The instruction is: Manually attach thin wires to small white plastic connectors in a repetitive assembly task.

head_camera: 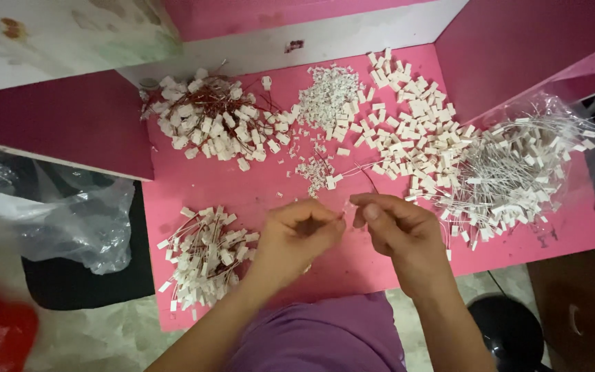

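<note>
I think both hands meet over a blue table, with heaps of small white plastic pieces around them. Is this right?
Not quite: the table is pink, not blue, as the head view shows. The rest holds: the left hand and right hand meet over it, with heaps of small white plastic pieces around them.

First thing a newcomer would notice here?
The bright pink table, strewn with heaps of small white connectors: the widest heap back centre-right, a red-wired heap back left. At the front, the left hand and right hand meet, pinching something tiny.
</note>
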